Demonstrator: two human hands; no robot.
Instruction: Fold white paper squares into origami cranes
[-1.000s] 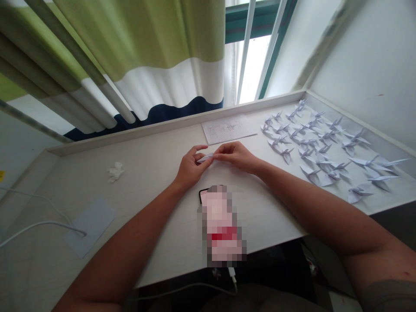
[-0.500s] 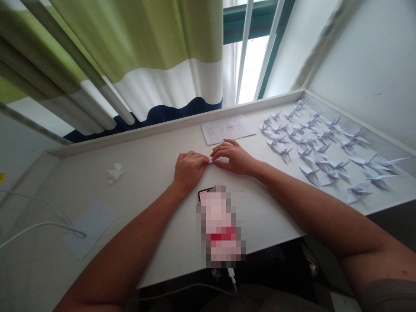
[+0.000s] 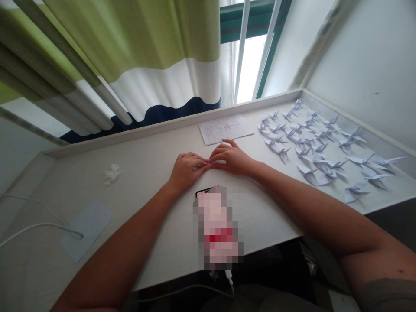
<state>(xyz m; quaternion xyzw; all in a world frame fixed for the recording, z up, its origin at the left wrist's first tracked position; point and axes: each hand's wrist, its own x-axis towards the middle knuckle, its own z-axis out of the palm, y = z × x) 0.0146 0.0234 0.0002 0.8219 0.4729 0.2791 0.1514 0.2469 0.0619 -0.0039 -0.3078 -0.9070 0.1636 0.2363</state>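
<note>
The work piece is a small folded paper, white to pale lilac. It lies low on the desk, near the middle of the surface, just in front of the printed sheet. Only a narrow strip of it shows between the fingertips. The rest is covered, so its folded shape cannot be told.

Left hand: palm down, fingers curled close together, tips bearing on the left end of the folded paper. The hand is narrow, closed onto the paper.

Right hand: palm down, fingers bent and drawn in, tips bearing on the right end of the same paper. The index finger is stretched out toward the printed sheet. The fingertips of both hands meet over the paper. Whether they pinch it or press it flat cannot be told.

Surroundings:
- A phone lies on the desk just behind the hands, toward the person, between the two forearms. A white charging cable hangs from its near end.
- A group of finished paper cranes, in the same pale colour, stands in rows to the right, well apart from the hands.
- A crumpled scrap lies to the left.
- A pale flat sheet lies near the left desk edge, with a white cord reaching onto it.
- A green, white and navy curtain hangs behind the desk.
</note>
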